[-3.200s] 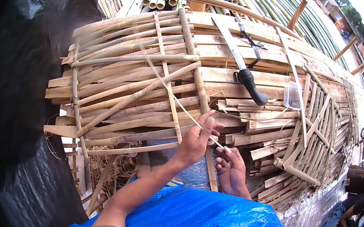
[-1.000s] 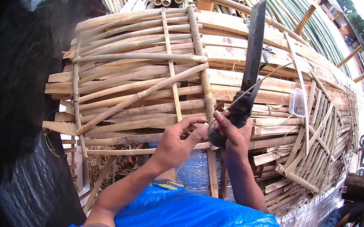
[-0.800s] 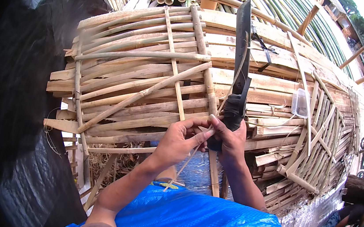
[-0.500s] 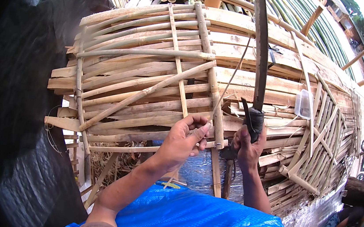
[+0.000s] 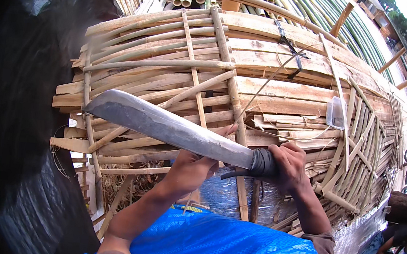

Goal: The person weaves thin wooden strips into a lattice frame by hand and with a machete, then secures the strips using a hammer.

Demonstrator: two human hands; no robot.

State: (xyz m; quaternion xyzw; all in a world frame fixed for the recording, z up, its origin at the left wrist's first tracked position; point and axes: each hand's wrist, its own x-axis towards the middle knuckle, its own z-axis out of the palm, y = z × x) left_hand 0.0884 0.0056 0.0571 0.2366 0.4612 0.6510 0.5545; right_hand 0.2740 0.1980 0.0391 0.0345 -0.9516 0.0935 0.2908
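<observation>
Behind the machete blade, left fingers mostly hidden, grip unclear; right fingers clamped on black handle.

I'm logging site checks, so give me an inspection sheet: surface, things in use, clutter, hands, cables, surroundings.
Surface: piled pale slats, a bamboo frame lying on them at left.
Things in use: machete with black-wrapped handle; thin strip.
Clutter: clear plastic container and black strap on the slats.
Hands: right hand grips the machete's handle; left hand is partly hidden behind the blade, its grip unclear.
Cables: nothing seen.
Surroundings: green bamboo poles beyond, dark sheet at left, blue sheet along the bottom, another person at lower right.
</observation>
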